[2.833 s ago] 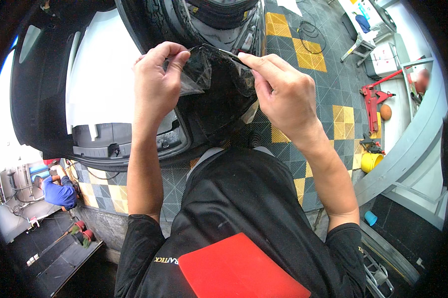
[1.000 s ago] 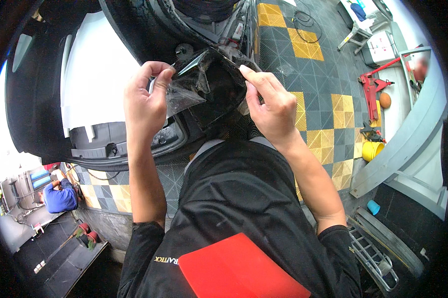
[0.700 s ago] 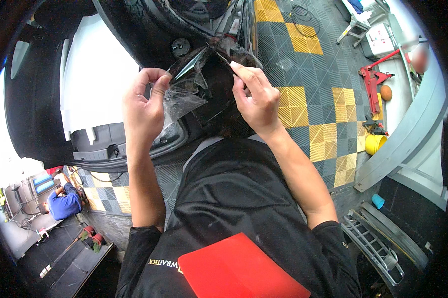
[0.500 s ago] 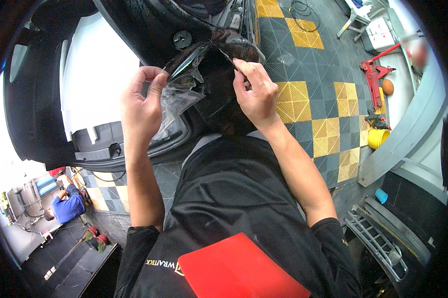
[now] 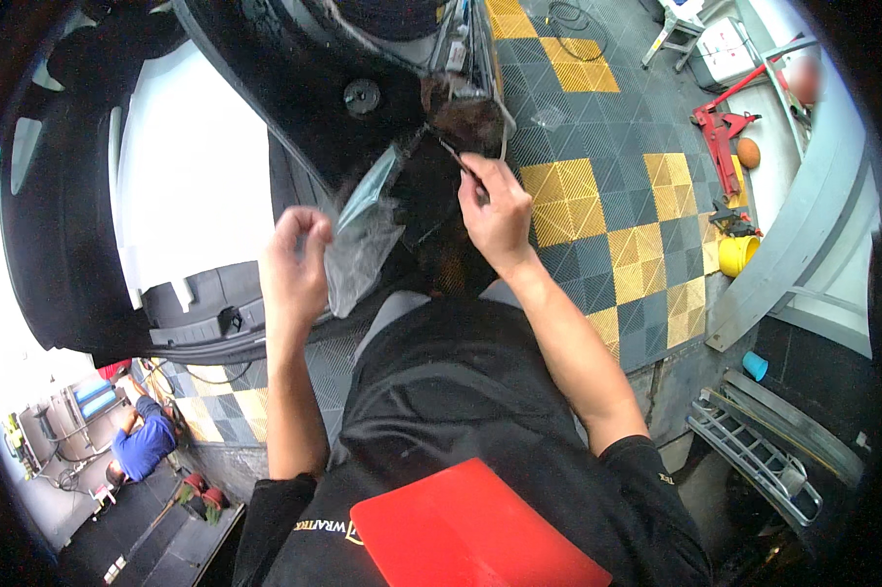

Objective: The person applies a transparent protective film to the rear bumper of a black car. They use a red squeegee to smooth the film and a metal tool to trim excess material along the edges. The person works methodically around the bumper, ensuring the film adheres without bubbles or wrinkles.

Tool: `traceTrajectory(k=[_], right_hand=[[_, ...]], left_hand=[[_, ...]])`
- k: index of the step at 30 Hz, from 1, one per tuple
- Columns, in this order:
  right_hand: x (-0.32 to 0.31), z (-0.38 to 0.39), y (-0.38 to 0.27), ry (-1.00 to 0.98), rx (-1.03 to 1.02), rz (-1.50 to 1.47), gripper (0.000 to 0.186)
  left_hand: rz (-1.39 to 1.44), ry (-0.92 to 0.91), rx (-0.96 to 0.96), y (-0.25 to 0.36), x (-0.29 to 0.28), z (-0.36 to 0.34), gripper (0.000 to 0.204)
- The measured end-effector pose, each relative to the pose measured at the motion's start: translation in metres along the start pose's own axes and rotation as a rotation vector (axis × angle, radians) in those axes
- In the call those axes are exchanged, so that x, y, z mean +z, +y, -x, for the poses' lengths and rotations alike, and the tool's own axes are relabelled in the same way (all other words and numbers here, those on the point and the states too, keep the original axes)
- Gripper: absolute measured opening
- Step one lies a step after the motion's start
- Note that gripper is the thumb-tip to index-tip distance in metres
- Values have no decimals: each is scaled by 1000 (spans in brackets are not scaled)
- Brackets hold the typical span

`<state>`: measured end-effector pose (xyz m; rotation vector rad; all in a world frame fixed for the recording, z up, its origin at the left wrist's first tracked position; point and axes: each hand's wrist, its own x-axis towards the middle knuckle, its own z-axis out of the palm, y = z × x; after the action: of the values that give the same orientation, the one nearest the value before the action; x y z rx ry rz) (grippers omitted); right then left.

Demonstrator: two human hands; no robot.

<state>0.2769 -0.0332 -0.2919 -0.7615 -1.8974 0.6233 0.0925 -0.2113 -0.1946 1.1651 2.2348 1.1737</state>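
My left hand [image 5: 299, 254], slightly blurred, has its fingers pinched on the edge of a clear plastic film [image 5: 358, 264]. The film hangs crumpled beside that hand, and a pale blue strip of it stretches up toward a dark glossy film [image 5: 441, 142]. On the other side, my right hand [image 5: 498, 210] pinches the near edge of this dark film. Behind both hands is a black car body [image 5: 294, 93] with a round black disc [image 5: 361, 96] on it. What is between my right fingertips is partly hidden.
A white sheet [image 5: 201, 166] covers part of the car's open rear at left. Grey and yellow tiles [image 5: 597, 205] lie at right, with a red floor jack [image 5: 720, 147] and yellow bucket [image 5: 737, 255] beyond. A person in blue [image 5: 145, 442] is at far left. A flat red panel [image 5: 475, 533] is low in front.
My left hand has moved down toward me, drawing the clear film farther from the dark film. My right hand keeps its pinch, slightly lower. The view has shifted a little.
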Motion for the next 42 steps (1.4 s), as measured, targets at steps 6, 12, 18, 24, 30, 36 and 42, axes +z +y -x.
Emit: traceTrajectory(k=[6, 12, 18, 24, 30, 36, 42], right_hand=[[-4, 6, 3, -59, 14, 23, 25], [-19, 0, 19, -152, -35, 57, 27], [-40, -5, 34, -269, -126, -72, 26], [-74, 0, 55, -329, -156, -201, 27], [-125, 9, 75, -441, -33, -291, 27], [-155, -5, 81, -558, 270, -494, 25], [-152, -62, 74, -646, 310, -663, 18]], left_hand=[[91, -30, -141, -8, 14, 27, 13], [142, 90, -252, -25, 31, 44, 11], [51, 231, -308, -38, 52, 72, 13], [-100, 424, -320, -45, 84, 73, 14], [-494, 642, -197, 27, 98, 71, 35], [156, 593, -37, 97, 113, 14, 46], [373, 656, 50, 111, 126, -46, 36]])
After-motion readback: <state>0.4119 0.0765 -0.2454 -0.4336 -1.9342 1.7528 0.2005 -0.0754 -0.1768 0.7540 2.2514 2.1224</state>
